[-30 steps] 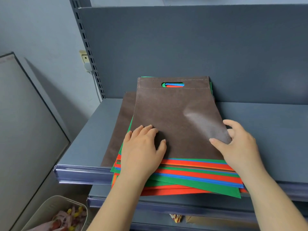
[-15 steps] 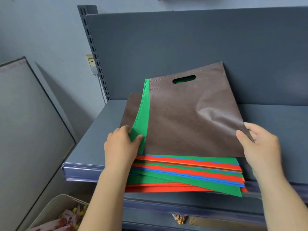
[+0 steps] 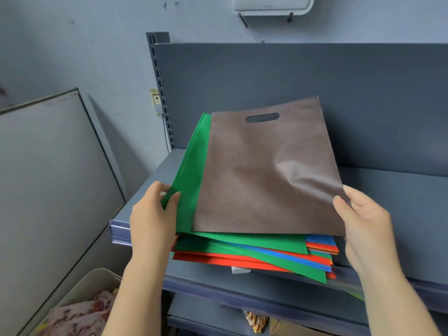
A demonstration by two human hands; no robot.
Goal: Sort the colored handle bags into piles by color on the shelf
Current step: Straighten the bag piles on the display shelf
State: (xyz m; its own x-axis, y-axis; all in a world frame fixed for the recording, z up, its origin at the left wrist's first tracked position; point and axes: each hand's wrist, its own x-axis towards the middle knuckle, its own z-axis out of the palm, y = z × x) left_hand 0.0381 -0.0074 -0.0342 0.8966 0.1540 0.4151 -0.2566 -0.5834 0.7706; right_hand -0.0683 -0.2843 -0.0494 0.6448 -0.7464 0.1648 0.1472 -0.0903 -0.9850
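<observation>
A flat brown non-woven bag with a cut-out oval handle (image 3: 266, 175) is lifted at an angle above the pile, its handle end raised toward the grey back panel of the shelf (image 3: 303, 76). The right hand (image 3: 363, 229) pinches the lower right corner of this brown bag between the thumb on top and the fingers below. Directly under it lies a flat green non-woven bag (image 3: 191, 170), which shows along the left side and below the bottom edge of the brown one. The left hand (image 3: 152, 217) holds the left edge of the green bag, with the thumb on the top face and the fingers curled behind the edge; how many layers it grips I cannot tell from this view.

Below both bags rests a mixed stack of red, blue, green and orange bags (image 3: 278, 258), fanned out unevenly on the grey metal shelf board (image 3: 400, 195), with the front corners hanging a little over the shelf's front edge.

At the lower left stands a pale woven basket (image 3: 89, 284) with pink patterned cloth inside. A large grey framed board (image 3: 48, 170) leans against the wall on the left, and a white wall socket (image 3: 155, 98) sits beside the slotted shelf upright (image 3: 163, 93).
</observation>
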